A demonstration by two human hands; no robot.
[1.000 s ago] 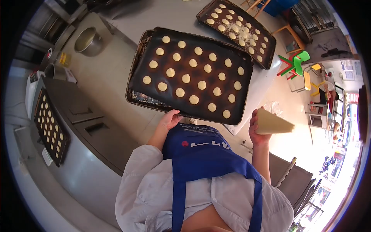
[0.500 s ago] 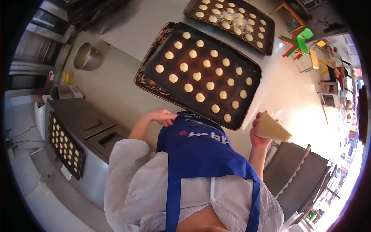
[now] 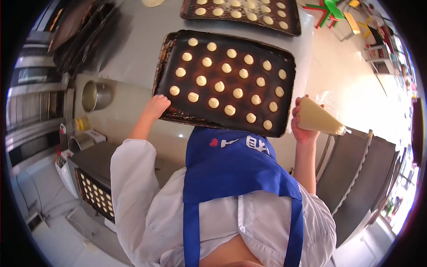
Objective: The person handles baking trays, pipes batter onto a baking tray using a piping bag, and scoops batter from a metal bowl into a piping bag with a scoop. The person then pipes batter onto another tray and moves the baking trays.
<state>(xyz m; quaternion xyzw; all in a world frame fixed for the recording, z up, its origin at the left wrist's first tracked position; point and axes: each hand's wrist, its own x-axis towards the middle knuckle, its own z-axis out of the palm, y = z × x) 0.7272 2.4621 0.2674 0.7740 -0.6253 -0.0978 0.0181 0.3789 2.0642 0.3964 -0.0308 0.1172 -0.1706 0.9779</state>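
A dark baking tray [image 3: 249, 95] lies in front of me, with several rows of round, pale batter mounds [image 3: 219, 86] on its sheet. My left hand [image 3: 156, 107] is closed on the tray's near left corner, with its fingers over the rim. Off the tray's right side, my right hand [image 3: 305, 124] is wrapped around a piping bag [image 3: 320, 116] full of pale batter. The bag's narrow end points right and slightly down, away from the tray. Part of the right hand's fingers is hidden behind the bag.
Behind stands a second tray [image 3: 284, 20] of mounds, partly dusted white. Stacked dark trays [image 3: 82, 40] are at the far left, near a metal pot [image 3: 96, 96]. Another filled tray [image 3: 95, 193] is lower left. A grey metal unit [image 3: 369, 173] stands at right.
My left hand has moved from beside my apron up to the tray's corner and taken hold of it. The tray sits straighter in view. My right hand still holds the piping bag.
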